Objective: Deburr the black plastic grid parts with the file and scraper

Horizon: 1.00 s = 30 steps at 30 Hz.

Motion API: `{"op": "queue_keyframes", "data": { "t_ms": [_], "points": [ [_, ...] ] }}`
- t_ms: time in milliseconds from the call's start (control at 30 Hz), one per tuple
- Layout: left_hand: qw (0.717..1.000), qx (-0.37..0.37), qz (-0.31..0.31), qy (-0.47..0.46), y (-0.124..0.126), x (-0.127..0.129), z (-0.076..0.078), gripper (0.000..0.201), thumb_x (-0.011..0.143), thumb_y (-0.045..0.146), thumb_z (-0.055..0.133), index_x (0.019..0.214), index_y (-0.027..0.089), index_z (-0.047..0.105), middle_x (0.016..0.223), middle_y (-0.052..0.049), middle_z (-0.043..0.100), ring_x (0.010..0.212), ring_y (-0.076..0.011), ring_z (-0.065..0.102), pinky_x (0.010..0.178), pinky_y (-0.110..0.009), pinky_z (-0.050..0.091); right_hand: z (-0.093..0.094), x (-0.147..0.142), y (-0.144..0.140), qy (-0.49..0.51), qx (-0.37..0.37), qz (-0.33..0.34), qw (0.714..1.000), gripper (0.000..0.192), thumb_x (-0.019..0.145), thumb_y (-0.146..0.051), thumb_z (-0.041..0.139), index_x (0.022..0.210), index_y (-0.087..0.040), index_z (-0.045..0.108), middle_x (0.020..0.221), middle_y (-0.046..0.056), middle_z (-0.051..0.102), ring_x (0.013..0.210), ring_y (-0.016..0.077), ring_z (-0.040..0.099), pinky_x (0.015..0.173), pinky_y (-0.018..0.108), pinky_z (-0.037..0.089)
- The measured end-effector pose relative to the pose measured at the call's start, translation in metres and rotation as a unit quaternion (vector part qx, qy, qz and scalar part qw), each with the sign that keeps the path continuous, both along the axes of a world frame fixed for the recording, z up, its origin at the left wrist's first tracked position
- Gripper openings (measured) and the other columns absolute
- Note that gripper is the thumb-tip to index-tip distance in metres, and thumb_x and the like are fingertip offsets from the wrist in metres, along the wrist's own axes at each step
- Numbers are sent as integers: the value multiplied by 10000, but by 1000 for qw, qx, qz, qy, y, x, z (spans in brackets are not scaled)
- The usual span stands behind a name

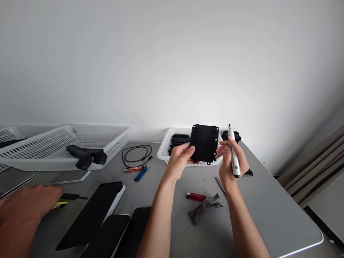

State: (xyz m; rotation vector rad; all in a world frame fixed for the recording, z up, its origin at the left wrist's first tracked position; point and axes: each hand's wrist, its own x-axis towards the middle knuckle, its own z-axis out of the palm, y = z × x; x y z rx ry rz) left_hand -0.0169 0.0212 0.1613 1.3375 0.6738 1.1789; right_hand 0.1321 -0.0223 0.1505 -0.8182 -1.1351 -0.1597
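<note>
My left hand [179,159] grips the left edge of a flat black plastic panel [205,143] with a row of small notches down each side. The panel is held up in front of a white basket. Beside its right edge, my right hand [233,159] is closed around a white marker [234,154]. The marker stands nearly upright, its dark tip pointing up and away from the panel. Fingers of the right hand come close to the panel's edge; whether they touch it I cannot tell.
Behind the panel, the white basket [164,143] holds black ribbed parts [180,138]. A red lighter [195,196] and a grey cloth [205,208] lie below. Leftward are a blue lighter [141,173], a cable [137,157], a larger basket [115,138], phone-like slabs [94,211] and another person's hand [34,204].
</note>
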Motion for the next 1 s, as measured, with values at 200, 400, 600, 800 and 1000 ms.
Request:
{"op": "queue_keyframes", "data": {
  "t_ms": [200,400,600,800,1000],
  "points": [
    [988,-76,112,-79,11,-12,-2,535,607,537,802,931,132,670,765,-50,699,632,-198,673,546,-318,580,5,4,-10,8,-28,28,999,522,910,-360,559,1402,-292,397,1162,104,527,930,192,631,607,288,587],
    [967,-97,180,-155,22,-28,-7,494,601,519,800,911,159,663,829,-61,725,678,-194,702,527,-254,544,-42,15,-20,-46,-234,192,952,373,992,-357,395,1329,-249,509,1067,79,622,669,123,589,518,249,528],
    [958,-93,213,-166,27,-32,-9,452,596,516,772,867,182,634,807,-36,704,632,-165,658,504,-243,507,-129,26,-28,-204,-484,134,840,453,901,-206,457,1335,-216,585,1010,94,718,902,230,677,831,356,530],
    [955,-76,247,-143,28,-33,-8,320,633,474,680,719,189,563,669,-7,621,533,-133,551,437,-228,431,-169,29,-15,-211,-552,122,797,433,839,-155,486,1212,-204,701,1202,82,694,1186,260,603,1032,363,427],
    [971,-56,227,-56,30,-35,-14,342,654,509,679,716,184,591,691,-22,626,615,-164,569,496,-238,429,-148,29,-17,-167,-510,134,833,375,897,-311,496,1177,-198,718,1139,106,707,1085,273,636,964,375,465]
  ]
}}
